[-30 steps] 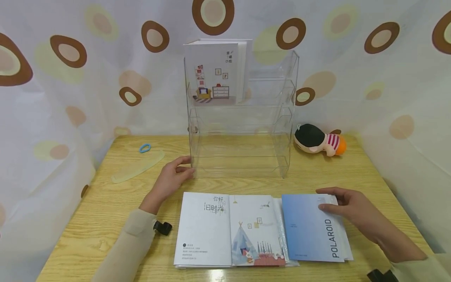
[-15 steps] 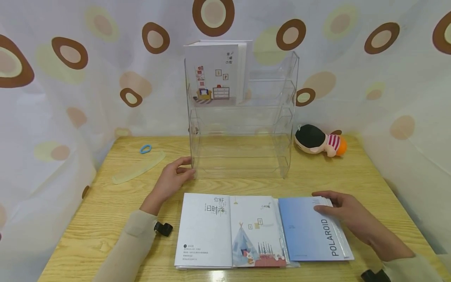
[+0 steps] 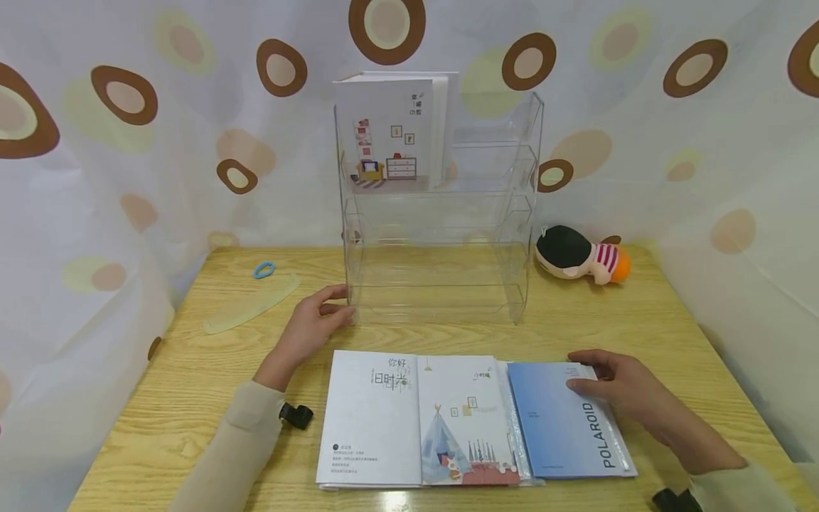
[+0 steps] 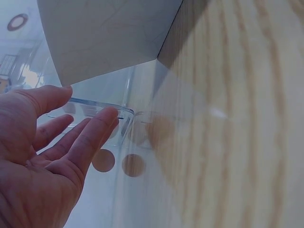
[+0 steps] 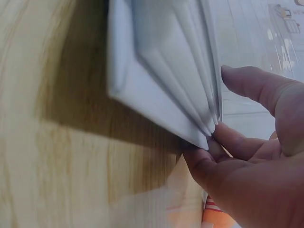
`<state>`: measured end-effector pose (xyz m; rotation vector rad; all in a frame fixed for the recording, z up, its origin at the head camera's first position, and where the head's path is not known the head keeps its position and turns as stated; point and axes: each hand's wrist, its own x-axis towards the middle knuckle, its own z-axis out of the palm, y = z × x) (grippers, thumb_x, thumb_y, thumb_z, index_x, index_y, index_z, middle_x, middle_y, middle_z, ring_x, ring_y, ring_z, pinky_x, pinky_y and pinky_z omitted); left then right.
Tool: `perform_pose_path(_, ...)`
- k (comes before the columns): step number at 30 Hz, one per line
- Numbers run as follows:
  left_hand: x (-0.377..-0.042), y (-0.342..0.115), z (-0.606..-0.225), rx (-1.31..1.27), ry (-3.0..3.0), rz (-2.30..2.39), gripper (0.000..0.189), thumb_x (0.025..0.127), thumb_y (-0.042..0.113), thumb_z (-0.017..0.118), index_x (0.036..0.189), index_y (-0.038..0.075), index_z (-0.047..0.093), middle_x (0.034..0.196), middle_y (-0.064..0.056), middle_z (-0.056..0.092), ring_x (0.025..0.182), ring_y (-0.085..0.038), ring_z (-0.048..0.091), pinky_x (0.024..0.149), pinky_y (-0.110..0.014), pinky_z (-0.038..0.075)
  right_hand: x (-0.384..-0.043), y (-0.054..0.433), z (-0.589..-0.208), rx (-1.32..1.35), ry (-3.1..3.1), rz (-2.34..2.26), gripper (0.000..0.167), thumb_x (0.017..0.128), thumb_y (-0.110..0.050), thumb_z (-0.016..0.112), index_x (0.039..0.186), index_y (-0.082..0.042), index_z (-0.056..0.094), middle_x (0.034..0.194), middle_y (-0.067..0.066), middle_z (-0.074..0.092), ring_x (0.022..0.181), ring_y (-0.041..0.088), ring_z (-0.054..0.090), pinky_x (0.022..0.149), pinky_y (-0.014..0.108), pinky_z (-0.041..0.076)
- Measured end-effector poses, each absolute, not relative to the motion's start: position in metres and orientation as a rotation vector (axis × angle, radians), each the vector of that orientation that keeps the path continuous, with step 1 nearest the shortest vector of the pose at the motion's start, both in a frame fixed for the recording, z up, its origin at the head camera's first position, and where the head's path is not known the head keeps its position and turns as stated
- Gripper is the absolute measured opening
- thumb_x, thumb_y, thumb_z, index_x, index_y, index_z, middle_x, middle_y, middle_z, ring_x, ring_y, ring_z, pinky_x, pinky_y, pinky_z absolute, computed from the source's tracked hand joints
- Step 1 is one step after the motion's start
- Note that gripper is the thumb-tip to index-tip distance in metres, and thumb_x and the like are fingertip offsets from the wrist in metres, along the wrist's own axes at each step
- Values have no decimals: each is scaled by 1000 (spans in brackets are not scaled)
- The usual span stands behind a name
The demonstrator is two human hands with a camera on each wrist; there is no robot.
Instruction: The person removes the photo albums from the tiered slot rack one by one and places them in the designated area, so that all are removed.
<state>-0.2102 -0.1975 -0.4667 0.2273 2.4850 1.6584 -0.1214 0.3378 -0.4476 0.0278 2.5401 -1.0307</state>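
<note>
In the head view my right hand point(image 3: 623, 387) grips the upper right edge of a blue book point(image 3: 559, 427) lettered POLAROID, thumb on the cover. The right wrist view shows fingers under the book's fanned page edges point(image 5: 175, 80). The blue book lies against a white book with a tepee drawing point(image 3: 470, 419), beside a white book with Chinese lettering point(image 3: 371, 427). At the rack's lower left corner, my left hand point(image 3: 313, 323) holds the clear plastic display rack point(image 3: 435, 302) between thumb and fingers. In the left wrist view the rack's clear edge point(image 4: 102, 103) runs between them.
A white book with a furniture drawing point(image 3: 390, 142) stands in the rack's top tier. Right of the rack lies a plush doll point(image 3: 579, 256). A blue ring point(image 3: 264, 269) and a pale yellow comb-like strip point(image 3: 252, 306) lie at the left. A patterned cloth point(image 3: 192, 178) hangs behind.
My right hand has shifted slightly left and down. The blue book's upper edge moved down and left, closer to the tepee book, and fewer loose sheets show at its right side. Left hand unchanged.
</note>
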Motion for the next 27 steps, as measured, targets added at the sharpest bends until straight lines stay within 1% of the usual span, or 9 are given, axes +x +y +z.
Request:
perform_pose_path(1,-210,-198,-467,227,2483,1662,58,112,15,71,166,4,51,166,-23,57,132,-43,74,105,-48,70,-121,337,-447,29,2540,-1032,74,106,-41,80,161,2,56,160,32,57,128,40,58,108,45,58)
perform_pose_path(3,-211,-198,-467,229,2481,1667,59,112,14,70,167,3,50,166,-23,56,132,-44,74,105,-48,70,-121,336,-447,39,2551,-1022,74,106,-41,81,161,2,55,162,33,55,132,45,58,114,59,56)
perform_pose_path(5,-211,-198,-467,229,2479,1670,59,112,14,70,167,3,50,166,-23,56,132,-43,74,105,-47,70,-120,335,-446,50,2556,-1016,75,106,-41,81,162,2,54,164,35,53,136,50,57,117,68,54)
perform_pose_path(8,-210,-198,-467,230,2476,1667,59,113,15,70,167,3,49,166,-24,56,132,-44,74,104,-45,70,-120,333,-445,62,2570,-999,76,105,-41,81,162,2,54,165,36,51,142,55,55,120,74,51)
perform_pose_path(11,-210,-198,-466,230,2470,1666,59,113,16,69,167,3,49,166,-24,56,132,-44,74,104,-44,70,-118,331,-444,83,2575,-983,77,105,-42,81,162,2,53,167,36,49,146,58,53,122,75,49)
perform_pose_path(16,-210,-198,-465,223,2466,1671,59,113,17,70,167,4,49,166,-23,56,133,-43,73,104,-44,70,-116,327,-442,101,2580,-991,83,105,-42,81,164,5,48,168,37,46,148,60,51,123,75,48)
perform_pose_path(27,-209,-198,-466,230,2466,1674,59,113,19,70,167,4,51,165,-22,57,136,-42,72,104,-42,70,-110,320,-443,154,2595,-990,90,104,-43,82,167,7,41,169,38,44,152,61,50,125,72,49)
